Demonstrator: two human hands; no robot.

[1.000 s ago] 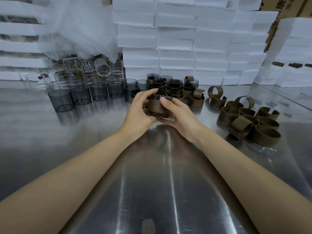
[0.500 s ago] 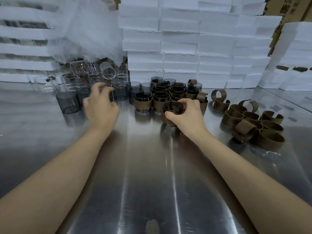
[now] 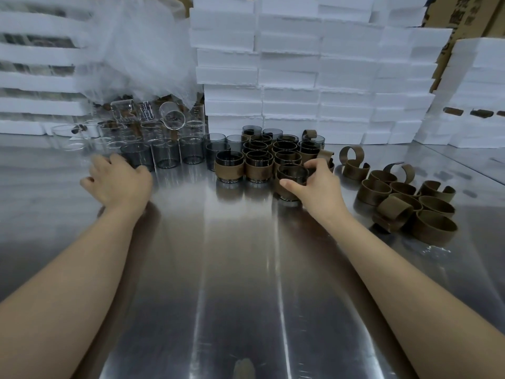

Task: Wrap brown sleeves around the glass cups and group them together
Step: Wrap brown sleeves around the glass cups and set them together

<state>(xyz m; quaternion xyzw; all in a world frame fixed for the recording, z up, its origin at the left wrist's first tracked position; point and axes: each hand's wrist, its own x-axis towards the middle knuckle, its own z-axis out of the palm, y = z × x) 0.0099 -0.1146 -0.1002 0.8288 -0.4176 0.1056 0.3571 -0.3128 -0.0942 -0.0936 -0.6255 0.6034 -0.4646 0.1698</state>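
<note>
At centre left, the left hand [image 3: 120, 181] lies knuckles-up against the row of bare cups [image 3: 164, 157]; its fingertips are hidden behind the hand, so whether they pinch the nearest glass cannot be told. Risk: a blind reach here can tip that glass into its neighbours, which stand touching, with more glassware piled loosely behind. Mid-frame, the sleeved group [image 3: 259, 162] stands packed rim to rim. Just right of it, the right hand [image 3: 317, 184] grips the sleeved cup [image 3: 291, 175] at the group's front right corner, thumb on the near wall, fingers curled over the far rim. Risk: a hard push inward can jolt the packed cups. Loose sleeves [image 3: 404, 203] lie at centre right, apart from the hand. The steel table [image 3: 246, 283] gives open room across the lower frame; foam boxes [image 3: 287, 77] close off the back
</note>
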